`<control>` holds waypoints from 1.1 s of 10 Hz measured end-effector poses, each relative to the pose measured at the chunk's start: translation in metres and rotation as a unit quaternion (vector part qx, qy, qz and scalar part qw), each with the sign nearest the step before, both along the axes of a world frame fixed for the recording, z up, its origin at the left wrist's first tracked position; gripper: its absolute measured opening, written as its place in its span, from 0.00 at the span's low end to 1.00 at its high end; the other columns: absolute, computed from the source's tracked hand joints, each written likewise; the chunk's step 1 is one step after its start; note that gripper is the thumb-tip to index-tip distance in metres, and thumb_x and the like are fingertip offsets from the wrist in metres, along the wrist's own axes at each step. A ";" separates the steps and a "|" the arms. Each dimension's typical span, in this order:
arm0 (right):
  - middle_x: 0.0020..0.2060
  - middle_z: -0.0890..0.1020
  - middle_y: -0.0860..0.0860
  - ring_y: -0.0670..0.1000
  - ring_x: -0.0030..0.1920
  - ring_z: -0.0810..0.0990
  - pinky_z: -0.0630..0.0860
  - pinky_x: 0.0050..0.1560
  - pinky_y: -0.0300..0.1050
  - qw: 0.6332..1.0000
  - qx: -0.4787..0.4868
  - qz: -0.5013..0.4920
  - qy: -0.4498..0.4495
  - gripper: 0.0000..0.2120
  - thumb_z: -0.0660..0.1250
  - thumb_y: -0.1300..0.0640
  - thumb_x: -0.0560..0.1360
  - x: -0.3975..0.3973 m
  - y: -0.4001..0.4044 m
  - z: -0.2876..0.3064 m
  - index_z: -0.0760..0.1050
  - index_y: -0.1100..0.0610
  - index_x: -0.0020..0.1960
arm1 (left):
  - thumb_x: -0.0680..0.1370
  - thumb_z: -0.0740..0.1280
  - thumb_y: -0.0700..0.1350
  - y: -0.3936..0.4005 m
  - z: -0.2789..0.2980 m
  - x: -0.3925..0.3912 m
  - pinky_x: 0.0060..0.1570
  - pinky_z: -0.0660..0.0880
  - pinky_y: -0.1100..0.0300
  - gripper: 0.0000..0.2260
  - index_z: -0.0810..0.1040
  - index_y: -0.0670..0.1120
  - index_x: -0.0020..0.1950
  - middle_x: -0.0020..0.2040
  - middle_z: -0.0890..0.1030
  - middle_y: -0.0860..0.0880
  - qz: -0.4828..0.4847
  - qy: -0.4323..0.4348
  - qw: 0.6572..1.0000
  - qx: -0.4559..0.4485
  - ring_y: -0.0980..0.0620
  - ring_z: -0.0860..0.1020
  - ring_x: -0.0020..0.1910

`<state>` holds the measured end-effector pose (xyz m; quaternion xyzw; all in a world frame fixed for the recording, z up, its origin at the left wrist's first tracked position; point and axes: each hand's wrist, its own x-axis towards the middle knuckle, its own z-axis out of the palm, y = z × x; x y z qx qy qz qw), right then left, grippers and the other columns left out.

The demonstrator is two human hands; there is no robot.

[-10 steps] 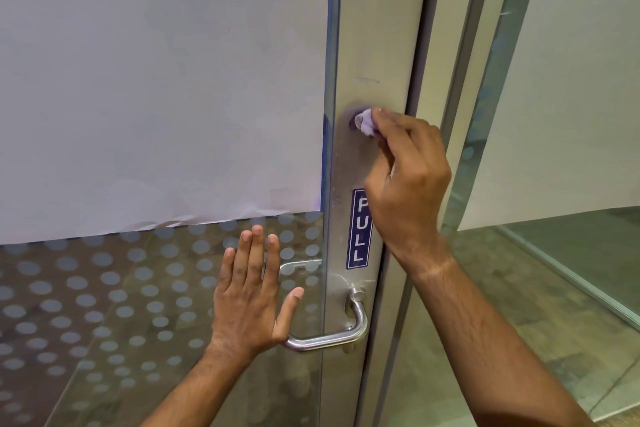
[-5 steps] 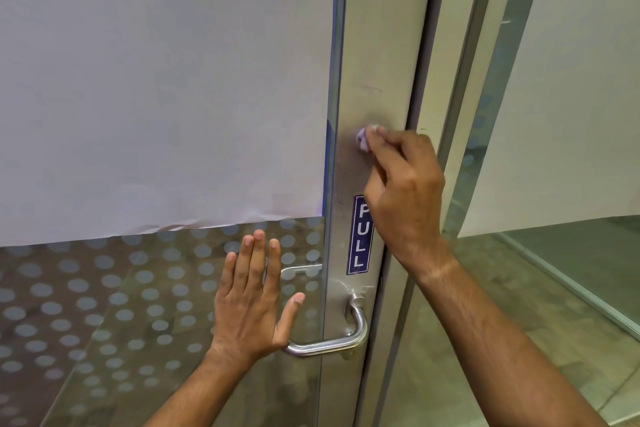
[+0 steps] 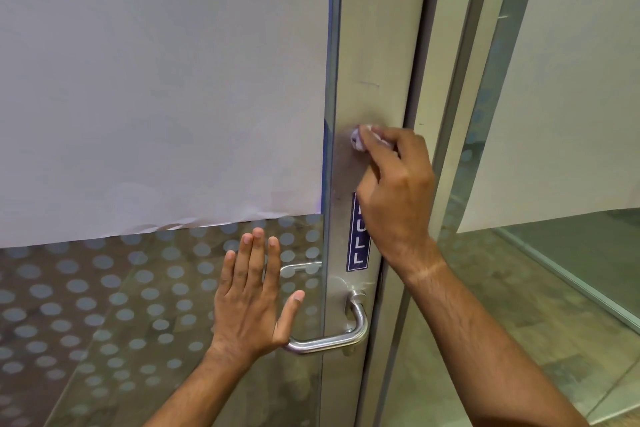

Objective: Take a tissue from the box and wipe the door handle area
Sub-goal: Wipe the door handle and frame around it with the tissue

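My right hand pinches a small crumpled white tissue and presses it against the brushed metal door stile, above a blue PULL sticker whose top my hand partly covers. Below the sticker a steel lever handle juts out toward the left. My left hand lies flat with fingers spread on the glass door panel, its thumb close to the handle's free end. No tissue box is in view.
White paper covers the upper glass; dotted frosting shows below it. Right of the stile stands the door frame, then another glass panel with white paper and a tiled floor behind.
My right hand with the tissue has slid down the metal stile, and now covers the top of the PULL sticker. My left hand stays flat on the glass.
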<state>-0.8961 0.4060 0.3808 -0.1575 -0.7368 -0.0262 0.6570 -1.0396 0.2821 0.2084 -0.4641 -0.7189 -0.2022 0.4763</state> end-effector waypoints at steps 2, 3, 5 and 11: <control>0.49 0.82 0.60 0.58 0.51 0.79 0.80 0.49 0.48 0.996 0.029 0.018 -0.082 0.14 0.61 0.62 0.78 0.000 -0.010 -0.018 0.80 0.65 0.59 | 0.76 0.59 0.60 0.001 0.001 0.000 0.79 0.42 0.47 0.41 0.48 0.39 0.80 0.81 0.44 0.40 -0.002 -0.003 1.000 0.001 0.43 0.44 0.81; 0.48 0.82 0.57 0.55 0.50 0.79 0.78 0.48 0.49 0.994 -0.021 0.062 -0.083 0.12 0.64 0.67 0.75 0.015 -0.009 -0.026 0.82 0.63 0.56 | 0.76 0.59 0.60 0.001 0.000 -0.001 0.79 0.42 0.47 0.41 0.48 0.39 0.80 0.81 0.44 0.40 -0.004 0.000 1.000 0.003 0.43 0.44 0.81; 0.48 0.81 0.54 0.52 0.48 0.80 0.81 0.45 0.49 0.984 -0.123 0.101 -0.076 0.13 0.63 0.67 0.75 0.026 -0.005 -0.007 0.75 0.60 0.58 | 0.76 0.59 0.60 0.001 0.000 -0.001 0.79 0.42 0.46 0.41 0.48 0.39 0.80 0.81 0.44 0.40 -0.001 0.002 1.000 0.000 0.43 0.45 0.81; 0.59 0.80 0.61 0.57 0.61 0.78 0.74 0.64 0.46 0.999 -0.027 0.001 -0.021 0.15 0.69 0.68 0.75 -0.001 -0.011 -0.033 0.77 0.67 0.61 | 0.76 0.59 0.61 0.001 -0.002 -0.002 0.79 0.43 0.46 0.41 0.49 0.39 0.80 0.81 0.46 0.40 0.000 0.006 1.000 0.006 0.42 0.46 0.81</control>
